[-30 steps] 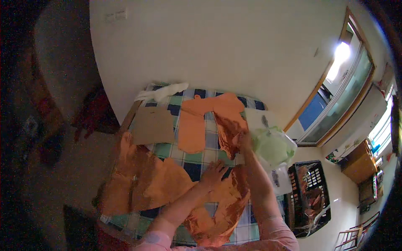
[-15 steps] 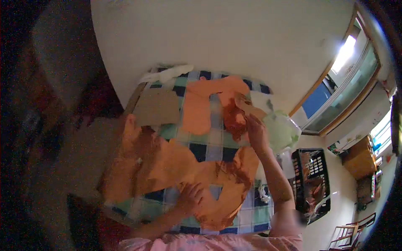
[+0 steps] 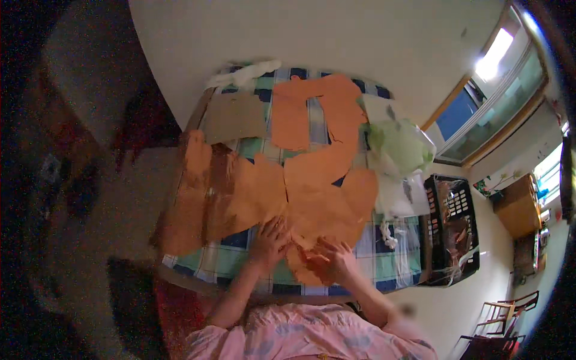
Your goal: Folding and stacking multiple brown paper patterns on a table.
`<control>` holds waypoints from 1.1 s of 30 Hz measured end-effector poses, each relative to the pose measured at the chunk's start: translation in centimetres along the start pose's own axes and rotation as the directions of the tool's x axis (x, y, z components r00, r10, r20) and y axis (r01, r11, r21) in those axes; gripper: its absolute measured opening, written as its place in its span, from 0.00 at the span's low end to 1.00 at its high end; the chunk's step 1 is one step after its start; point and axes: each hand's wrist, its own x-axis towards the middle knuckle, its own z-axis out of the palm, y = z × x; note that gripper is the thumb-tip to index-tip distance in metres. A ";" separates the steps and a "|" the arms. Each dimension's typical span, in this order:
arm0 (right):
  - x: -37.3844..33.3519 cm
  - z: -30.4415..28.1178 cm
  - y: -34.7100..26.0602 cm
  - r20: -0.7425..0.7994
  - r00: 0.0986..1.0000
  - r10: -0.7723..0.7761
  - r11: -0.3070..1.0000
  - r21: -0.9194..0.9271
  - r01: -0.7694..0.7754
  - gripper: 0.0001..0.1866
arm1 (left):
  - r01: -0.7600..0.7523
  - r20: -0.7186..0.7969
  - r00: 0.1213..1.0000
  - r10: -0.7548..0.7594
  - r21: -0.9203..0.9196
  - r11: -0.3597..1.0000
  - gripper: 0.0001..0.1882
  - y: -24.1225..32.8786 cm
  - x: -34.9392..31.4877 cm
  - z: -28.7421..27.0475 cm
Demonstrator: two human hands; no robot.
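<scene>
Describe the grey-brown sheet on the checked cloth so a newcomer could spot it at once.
Start at the checked cloth. Toward its far left corner, just nearer than a white bundle, lies the grey-brown sheet. Its dull colour and roughly rectangular shape set it apart from the irregular orange sheets beside it.

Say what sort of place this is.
Likely a room in a home: a checked cloth lies under orange sheets, with a black plastic crate and what looks like a wooden cabinet to the right.

Likely a home room — checked cloth (image 3: 207,258), wooden cabinet (image 3: 516,211).
</scene>
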 end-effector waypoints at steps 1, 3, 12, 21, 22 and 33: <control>0.5 0.0 -0.6 0.011 1.000 -0.010 1.000 0.012 0.010 0.22 | -0.103 -0.270 0.953 0.141 0.151 0.983 0.27 -2.3 -0.3 2.5; 4.3 -3.2 -2.7 0.007 0.999 0.042 0.997 0.067 -0.042 0.26 | -0.169 -0.475 0.827 0.301 0.301 0.938 0.27 -3.4 -0.9 3.7; 7.2 1.8 0.9 -0.174 0.960 0.219 0.954 -0.169 -0.248 0.24 | -0.036 -0.110 0.993 0.033 -0.028 0.999 0.26 -4.1 -0.1 4.1; 6.8 1.1 1.3 -0.184 0.973 0.142 0.971 -0.166 -0.173 0.23 | -0.112 -0.068 0.992 0.102 -0.168 0.979 0.24 0.7 -1.2 2.5; 7.7 0.7 1.7 -0.184 0.974 0.133 0.972 -0.167 -0.165 0.23 | -0.125 -0.054 0.992 0.118 -0.149 0.981 0.24 0.5 -1.6 4.0; 21.7 -2.8 19.6 -0.421 0.714 0.559 0.636 -0.334 -0.695 0.17 | -0.365 -0.590 0.565 0.577 0.449 0.816 0.24 -1.0 0.2 12.0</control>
